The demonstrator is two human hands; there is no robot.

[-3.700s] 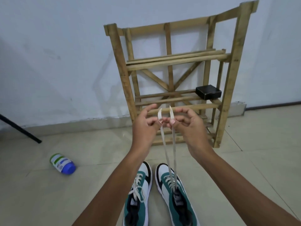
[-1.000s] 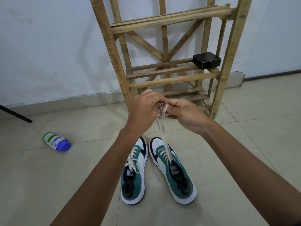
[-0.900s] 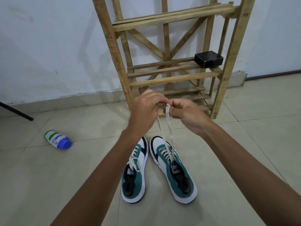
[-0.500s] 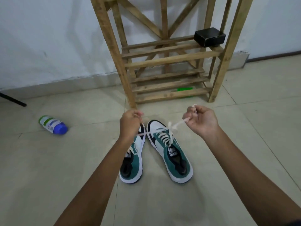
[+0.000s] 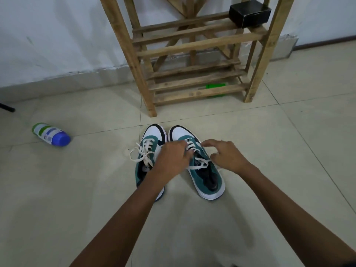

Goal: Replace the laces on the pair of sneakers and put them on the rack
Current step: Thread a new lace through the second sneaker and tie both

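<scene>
Both sneakers sit side by side on the tiled floor (image 5: 250, 218), toes toward the wooden rack (image 5: 192, 45) at twelve o'clock. The left hand (image 5: 173, 158) pinches the flat, soft lace (image 5: 198, 165) of the right sneaker (image 5: 200, 170); the right hand (image 5: 227, 157) hovers with loose fingers. The left sneaker (image 5: 149, 151) is bow-tied. They look light and springy, so heel collars should suit lifting.

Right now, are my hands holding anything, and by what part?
Both hands are at the right sneaker's lace. The left hand seems to pinch the lace over the tongue; the right hand hovers with curled fingers, its grip unclear.
</scene>
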